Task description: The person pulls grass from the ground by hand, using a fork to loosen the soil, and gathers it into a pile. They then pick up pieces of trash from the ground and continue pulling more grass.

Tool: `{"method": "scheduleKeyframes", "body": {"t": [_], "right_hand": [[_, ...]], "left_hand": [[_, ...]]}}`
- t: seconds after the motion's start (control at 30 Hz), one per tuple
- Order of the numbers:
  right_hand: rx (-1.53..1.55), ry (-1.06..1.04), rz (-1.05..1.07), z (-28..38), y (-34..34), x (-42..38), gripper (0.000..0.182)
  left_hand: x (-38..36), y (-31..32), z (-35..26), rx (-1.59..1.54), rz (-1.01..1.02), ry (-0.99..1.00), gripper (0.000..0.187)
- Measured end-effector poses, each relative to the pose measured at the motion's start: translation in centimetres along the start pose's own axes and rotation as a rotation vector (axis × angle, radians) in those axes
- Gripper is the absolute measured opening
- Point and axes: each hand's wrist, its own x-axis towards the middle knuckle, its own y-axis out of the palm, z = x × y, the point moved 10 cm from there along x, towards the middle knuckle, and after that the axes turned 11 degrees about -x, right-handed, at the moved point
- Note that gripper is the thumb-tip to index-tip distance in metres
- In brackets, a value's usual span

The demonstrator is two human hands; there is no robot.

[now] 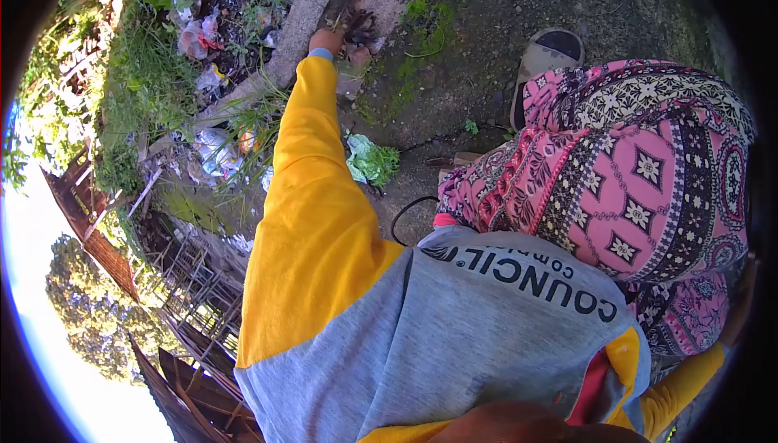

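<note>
My left hand (327, 40) is stretched out at the end of a yellow sleeve, low over the concrete edge. Its fingers look closed, with a bit of dry plant matter at their tips; what they hold is too small to make out. Right beside it lies a dark clump of debris (361, 28). Far off at the lower right edge, my right hand (739, 305) is in deep shadow beside the patterned pink cloth (640, 188), and its fingers cannot be made out.
A crumpled green and white wrapper (371, 159) lies on the dark ground beside my left sleeve. Plastic litter (198, 36) and grass lie beyond the concrete kerb (308, 9). A shoe (549, 58) shows at the upper right. Wooden frames (190, 269) and rusty sheets stand at the left.
</note>
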Motion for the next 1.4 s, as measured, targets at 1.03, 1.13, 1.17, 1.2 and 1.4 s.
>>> {"method": "scheduleKeyframes", "body": {"t": [1.03, 1.13, 1.17, 1.2, 1.4], "right_hand": [[-0.071, 0.018, 0.007, 2.0, -0.6, -1.0, 0.042], [-0.075, 0.001, 0.017, 2.8, -0.3, -0.4, 0.042], [-0.077, -0.007, 0.022, 3.1, -0.1, -0.1, 0.042], [-0.077, -0.016, 0.023, 3.5, 0.1, 0.3, 0.042], [-0.114, -0.085, 0.051, 5.8, 0.6, 2.9, 0.041]], "left_hand": [[-0.2, 15.5, 0.3, 0.830, 0.593, 0.363, 0.039], [-0.8, 12.8, -0.3, 0.727, 0.481, 0.259, 0.039], [-0.3, 11.9, 0.7, 0.657, 0.501, 0.205, 0.040], [0.6, 10.9, 2.0, 0.584, 0.516, 0.150, 0.040], [2.3, -15.3, 4.6, 0.543, -0.274, 0.057, 0.034]]}}
